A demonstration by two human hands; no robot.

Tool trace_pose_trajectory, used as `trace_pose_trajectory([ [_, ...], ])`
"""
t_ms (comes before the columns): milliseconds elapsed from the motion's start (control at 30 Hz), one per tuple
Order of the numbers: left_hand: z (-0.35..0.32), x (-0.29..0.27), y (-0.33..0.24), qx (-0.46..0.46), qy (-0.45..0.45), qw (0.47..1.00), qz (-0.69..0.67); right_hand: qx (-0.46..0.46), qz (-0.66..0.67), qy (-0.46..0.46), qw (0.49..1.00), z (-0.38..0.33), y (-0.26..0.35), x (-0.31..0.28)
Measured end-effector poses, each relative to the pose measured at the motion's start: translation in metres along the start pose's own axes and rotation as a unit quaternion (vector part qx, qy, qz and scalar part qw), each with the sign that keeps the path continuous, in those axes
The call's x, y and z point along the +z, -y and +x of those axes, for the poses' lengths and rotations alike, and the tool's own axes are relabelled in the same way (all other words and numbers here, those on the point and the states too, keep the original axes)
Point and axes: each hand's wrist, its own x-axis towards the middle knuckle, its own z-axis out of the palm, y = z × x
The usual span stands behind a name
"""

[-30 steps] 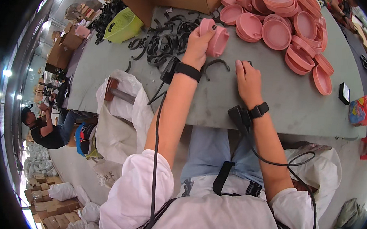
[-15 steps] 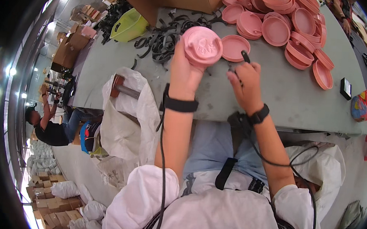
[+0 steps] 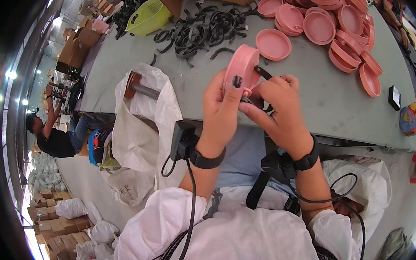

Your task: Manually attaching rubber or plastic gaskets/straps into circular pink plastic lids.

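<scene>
Assembly work is under way above the near edge of the grey table (image 3: 140, 73). Left hand (image 3: 224, 102) is closed around a pink round lid (image 3: 242, 70), held on edge just above the table, thumb pressed on its face. Right hand (image 3: 278, 103) is pinched narrow on a black curved strip (image 3: 263, 72), one end of which touches the lid's rim; the lower part of the strip is hidden between the fingers.

Judgement: the step in hand appears to be the fitting of the black strip onto the lid. Whether either end is already seated cannot be told from this view. The next move likely calls for a steady hold by the left hand while the right presses the strip's end home against the rim, with the lid kept from rotating.

Surroundings: a pile of black strips (image 3: 200, 29) lies on the table beyond the hands; one single pink lid (image 3: 273, 44) lies flat just past them, and a stack of pink lids (image 3: 338, 28) sits farther right. A white sack (image 3: 142, 121) hangs at the table's left edge. Another person (image 3: 55, 135) works well apart, at far left.
</scene>
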Motion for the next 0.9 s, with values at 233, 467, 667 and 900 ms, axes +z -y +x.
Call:
trace_pose_trajectory([
  [233, -0.001, -0.006, -0.021, 0.011, 0.107, 0.983, 0.152, -0.013, 0.05, 0.089, 0.995, -0.005, 0.009, -0.013],
  [467, 0.001, -0.014, -0.039, 0.116, 0.199, 0.928, 0.293, -0.017, 0.127, 0.1, 0.987, -0.017, 0.01, -0.011],
  [667, -0.011, -0.015, -0.044, 0.185, 0.193, 0.929, 0.256, -0.057, 0.119, 0.062, 0.989, -0.021, 0.025, -0.016],
  [900, -0.021, -0.016, -0.064, 0.206, 0.206, 0.92, 0.262, -0.12, 0.075, 0.025, 0.99, -0.018, 0.045, -0.02],
])
